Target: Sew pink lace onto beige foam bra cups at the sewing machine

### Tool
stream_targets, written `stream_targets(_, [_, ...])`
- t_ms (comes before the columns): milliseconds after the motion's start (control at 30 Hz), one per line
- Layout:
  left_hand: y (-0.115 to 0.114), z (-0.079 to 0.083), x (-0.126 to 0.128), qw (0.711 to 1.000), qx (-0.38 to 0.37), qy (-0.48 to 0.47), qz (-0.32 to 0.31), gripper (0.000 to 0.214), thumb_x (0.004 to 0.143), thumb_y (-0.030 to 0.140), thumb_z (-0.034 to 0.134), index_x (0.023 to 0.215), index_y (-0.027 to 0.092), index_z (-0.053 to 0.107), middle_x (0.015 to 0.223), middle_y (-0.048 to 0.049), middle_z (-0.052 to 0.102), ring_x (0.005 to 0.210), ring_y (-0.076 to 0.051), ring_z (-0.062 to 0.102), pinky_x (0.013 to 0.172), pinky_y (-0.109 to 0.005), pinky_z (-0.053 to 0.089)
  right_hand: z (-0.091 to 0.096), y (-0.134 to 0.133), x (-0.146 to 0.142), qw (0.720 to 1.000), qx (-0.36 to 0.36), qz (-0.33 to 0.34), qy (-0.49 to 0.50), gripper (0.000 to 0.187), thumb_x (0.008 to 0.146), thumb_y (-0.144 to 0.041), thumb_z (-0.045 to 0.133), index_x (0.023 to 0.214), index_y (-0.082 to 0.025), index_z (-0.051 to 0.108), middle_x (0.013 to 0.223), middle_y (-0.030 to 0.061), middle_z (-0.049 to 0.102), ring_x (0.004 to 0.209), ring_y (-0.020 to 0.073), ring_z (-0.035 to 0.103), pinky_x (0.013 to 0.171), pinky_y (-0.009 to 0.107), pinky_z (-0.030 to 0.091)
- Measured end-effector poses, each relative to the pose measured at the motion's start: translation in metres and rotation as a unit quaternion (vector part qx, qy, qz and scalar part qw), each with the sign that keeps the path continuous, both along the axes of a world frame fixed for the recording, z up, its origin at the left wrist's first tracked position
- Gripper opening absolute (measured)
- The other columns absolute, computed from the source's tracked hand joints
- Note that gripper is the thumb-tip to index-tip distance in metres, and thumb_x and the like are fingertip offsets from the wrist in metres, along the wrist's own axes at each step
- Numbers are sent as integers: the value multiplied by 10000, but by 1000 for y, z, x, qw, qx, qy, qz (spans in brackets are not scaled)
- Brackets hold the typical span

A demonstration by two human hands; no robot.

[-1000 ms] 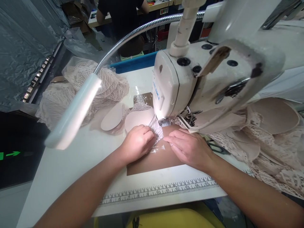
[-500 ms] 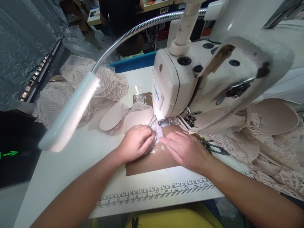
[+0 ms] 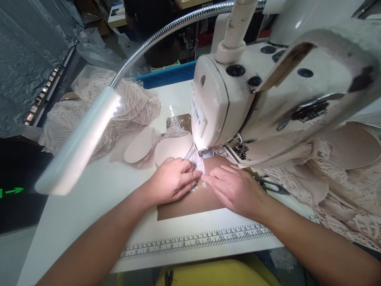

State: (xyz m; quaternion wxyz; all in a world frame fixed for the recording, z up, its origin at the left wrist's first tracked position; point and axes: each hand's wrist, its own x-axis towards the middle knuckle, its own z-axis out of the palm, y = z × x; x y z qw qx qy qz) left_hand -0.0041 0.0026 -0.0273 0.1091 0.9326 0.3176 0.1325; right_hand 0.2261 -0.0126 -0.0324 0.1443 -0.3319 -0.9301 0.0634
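A strip of pale lace fabric (image 3: 197, 159) lies under the needle end of a white sewing machine (image 3: 208, 103). My left hand (image 3: 174, 180) is closed, its fingertips pinching the lace's near edge just in front of the presser foot. From the other side, my right hand (image 3: 235, 184) is closed too, thumb and forefinger meeting at the same edge. A smooth beige bra cup (image 3: 173, 149) attached to the lace sits beyond my left hand. Beneath both hands is a brown plate (image 3: 184, 206) on the white table. The needle tip is too small to make out.
Left of the machine lie another cup (image 3: 139, 147) and a heap of lace (image 3: 131, 103). A lit lamp (image 3: 80, 143) hangs over the table's left side. Black thread snips (image 3: 275, 186) lie beside my right wrist, near more lace pieces (image 3: 351, 190). A person (image 3: 149, 24) sits beyond.
My left fingers have slid right along the lace edge, closing the gap to my right fingertips. My right hand has shifted slightly right. The whole view has moved a little.
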Motion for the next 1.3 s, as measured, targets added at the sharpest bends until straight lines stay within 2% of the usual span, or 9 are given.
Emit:
stream_targets(167, [-1,-1,2,999,23,25,3,311,949,314,427,1162,205,626,891,-71,608,762,-173,523,656,-319,386,-1,0,1,1000,7,0,25,290,850,-107,446,1015,-177,674,744,21,586,662,151,474,636,294,329])
stream_targets(267, [-2,0,3,999,24,31,5,313,953,311,419,1164,203,623,890,-69,608,757,-171,518,654,-318,384,-2,1,2,998,31,-28,54,298,845,-92,447,1015,-175,677,759,20,619,683,144,505,646,283,346])
stream_targets(433, [-2,2,1,1000,7,19,8,318,942,322,426,1136,201,647,910,-84,617,781,-188,531,691,-338,419,-2,3,-1,997,68,-34,28,293,849,-80,440,994,-161,682,757,31,618,681,147,492,631,280,343])
stream_targets(600, [-1,6,1,1000,-19,-10,22,363,931,338,432,1212,179,597,1170,-121,589,965,-229,540,821,-375,470,0,3,-4,996,83,-36,13,261,841,-78,455,935,-165,683,719,26,590,671,152,466,649,284,340])
stream_targets(700, [0,7,4,999,-14,10,41,384,945,309,403,1258,148,558,1302,-122,542,1024,-239,526,859,-382,477,0,2,-3,997,72,-37,2,269,837,-75,457,959,-167,677,743,28,601,690,154,476,660,284,341])
stream_targets(933, [4,2,6,997,27,66,21,404,951,294,384,1283,120,533,1355,-121,524,995,-252,532,823,-394,480,-9,4,-1,995,83,-35,30,286,815,-71,455,987,-168,662,746,30,591,695,159,475,607,291,315])
stream_targets(1067, [7,3,4,997,24,71,10,416,945,282,384,1310,124,505,1378,-128,498,1049,-268,521,823,-395,461,-6,7,-3,995,86,-37,19,280,850,-93,443,998,-156,672,748,41,604,722,170,487,607,290,327])
stream_targets(1200, [9,4,3,996,27,82,23,430,932,261,400,1335,138,486,1385,-109,498,1025,-267,508,834,-409,432,1,10,-8,995,77,-68,-5,322,863,-94,431,1074,-146,668,771,56,632,793,185,527,628,290,351])
stream_targets(1300, [11,5,3,996,33,81,33,412,933,235,393,1321,153,505,1381,-87,509,1024,-261,490,849,-418,408,1,10,-12,991,60,-115,-32,364,853,-93,440,1136,-181,652,738,47,629,753,176,549,590,290,340])
